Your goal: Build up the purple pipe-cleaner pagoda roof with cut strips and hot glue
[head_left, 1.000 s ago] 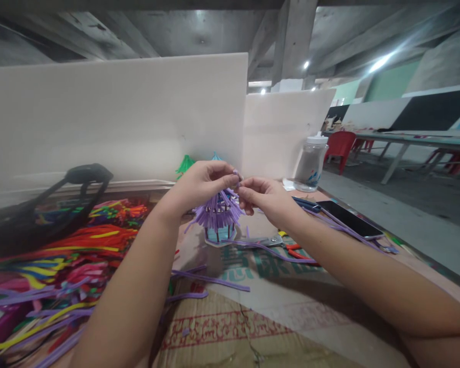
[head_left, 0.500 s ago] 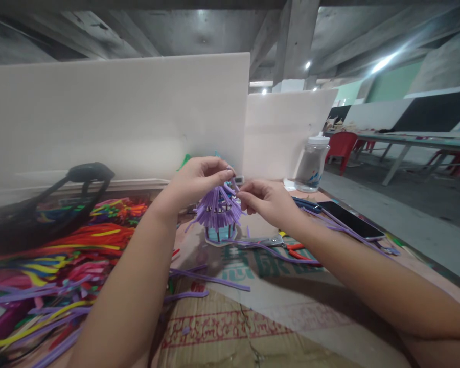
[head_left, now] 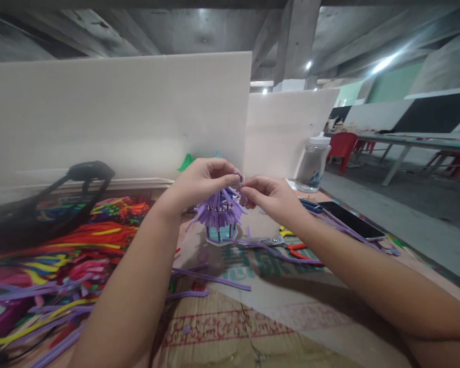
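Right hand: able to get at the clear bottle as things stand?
Probably yes: the bottle stands beyond the right hand, to its right, with nothing tall seen between. The hand seems occupied near the purple model's top, though, so it would likely need freeing first.

A white-capped bottle (head_left: 313,164) stands upright near a black-screened phone (head_left: 350,221).
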Motion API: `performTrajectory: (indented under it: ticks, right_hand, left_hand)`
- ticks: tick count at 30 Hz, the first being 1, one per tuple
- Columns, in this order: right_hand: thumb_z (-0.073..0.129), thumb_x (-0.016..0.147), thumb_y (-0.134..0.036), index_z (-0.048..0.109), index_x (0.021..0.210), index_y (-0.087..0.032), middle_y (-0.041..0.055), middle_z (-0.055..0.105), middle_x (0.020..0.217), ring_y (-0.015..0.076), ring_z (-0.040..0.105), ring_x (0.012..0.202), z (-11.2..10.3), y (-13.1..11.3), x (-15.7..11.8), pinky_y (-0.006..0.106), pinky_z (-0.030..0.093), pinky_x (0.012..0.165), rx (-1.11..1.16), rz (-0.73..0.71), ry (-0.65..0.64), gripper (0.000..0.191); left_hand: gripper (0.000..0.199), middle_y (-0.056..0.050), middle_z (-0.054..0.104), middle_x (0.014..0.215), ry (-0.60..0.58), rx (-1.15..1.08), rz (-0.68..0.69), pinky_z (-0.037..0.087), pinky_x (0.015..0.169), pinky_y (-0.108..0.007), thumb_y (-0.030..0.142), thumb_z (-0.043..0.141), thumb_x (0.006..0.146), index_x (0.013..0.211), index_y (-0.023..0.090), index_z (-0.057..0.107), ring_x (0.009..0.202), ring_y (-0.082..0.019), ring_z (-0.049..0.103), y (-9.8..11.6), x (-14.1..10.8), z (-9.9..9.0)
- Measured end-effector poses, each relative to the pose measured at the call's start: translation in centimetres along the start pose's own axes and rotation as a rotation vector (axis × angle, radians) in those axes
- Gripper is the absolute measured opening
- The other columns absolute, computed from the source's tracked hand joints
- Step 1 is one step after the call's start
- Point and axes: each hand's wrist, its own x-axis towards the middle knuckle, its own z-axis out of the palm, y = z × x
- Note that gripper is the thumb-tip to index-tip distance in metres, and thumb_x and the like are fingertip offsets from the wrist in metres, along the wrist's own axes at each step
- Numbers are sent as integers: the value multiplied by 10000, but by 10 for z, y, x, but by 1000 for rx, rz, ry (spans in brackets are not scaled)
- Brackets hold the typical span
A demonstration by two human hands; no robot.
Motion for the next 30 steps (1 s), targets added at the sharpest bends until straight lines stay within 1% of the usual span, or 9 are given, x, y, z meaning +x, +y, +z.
performTrajectory:
  ticks: [3, 10, 14, 17, 21, 24, 25, 27, 30]
  right_hand:
    - [609, 841, -328, 642, 803, -173, 2, 670, 674, 106, 589, 576, 1, -3, 0, 263, 480, 586, 8, 32, -27, 163]
    - [601, 857, -338, 617, 790, -178, -6, 667, 662, 95, 570, 554, 0, -4, 0, 256, 460, 565, 55, 46, -30, 174]
    - [606, 845, -319, 609, 788, -178, -16, 644, 628, 97, 557, 535, 0, 0, 2, 258, 450, 555, 56, 74, -64, 153]
    - [606, 841, -322, 611, 791, -174, -6, 651, 642, 103, 561, 548, 0, 2, 2, 262, 452, 562, 59, 89, -92, 156]
    - [582, 860, -353, 596, 745, -176, 6, 640, 644, 111, 558, 556, 2, 2, 1, 272, 457, 571, -10, 57, -87, 211]
    - [549, 883, -360, 578, 725, -183, -6, 611, 633, 108, 534, 558, 3, 1, -2, 263, 418, 553, -128, -1, -70, 239]
    - [540, 890, -360, 567, 709, -186, -13, 591, 619, 106, 516, 557, 4, 1, -2, 259, 393, 544, -182, -28, -56, 252]
    - [528, 900, -346, 533, 670, -190, -23, 549, 597, 101, 478, 560, 5, 2, -4, 253, 348, 536, -294, -90, -18, 278]
    - [514, 903, -311, 508, 652, -191, -27, 519, 579, 99, 442, 549, 10, 6, -7, 249, 308, 526, -414, -139, 0, 278]
  left_hand:
    - [200, -41, 697, 812, -40, -14, 0, 464, 692, -238, 327, 654, 854, 863, 130, 685, 771, -140, 628, 0, 1, 3]
    - [208, -37, 688, 807, 7, 40, 6, 454, 696, -238, 330, 646, 854, 848, 125, 678, 770, -136, 614, 2, 0, 1]
    - [195, -34, 684, 802, -6, 122, -4, 446, 693, -241, 312, 624, 862, 847, 126, 683, 767, -138, 603, 5, 0, 0]
    - [202, -30, 683, 804, 12, 167, 1, 438, 679, -239, 318, 614, 867, 856, 130, 688, 761, -137, 596, 6, -1, 0]
    - [207, -27, 686, 803, 16, 176, -10, 438, 662, -234, 328, 620, 859, 862, 134, 693, 745, -133, 596, 5, -1, -1]
    - [211, -32, 702, 819, -4, 189, -31, 451, 670, -236, 333, 632, 846, 874, 136, 702, 755, -139, 614, 5, -2, -2]
    - [219, -34, 707, 828, 13, 194, -31, 458, 676, -237, 340, 631, 847, 885, 137, 704, 761, -142, 621, 5, -2, -4]
    - [248, -40, 716, 862, 108, 211, -27, 471, 697, -243, 361, 619, 855, 918, 137, 704, 776, -147, 632, 4, -2, -8]
    - [297, -62, 725, 932, 334, 295, -61, 488, 738, -264, 381, 597, 866, 984, 128, 697, 812, -164, 640, 0, -2, -16]
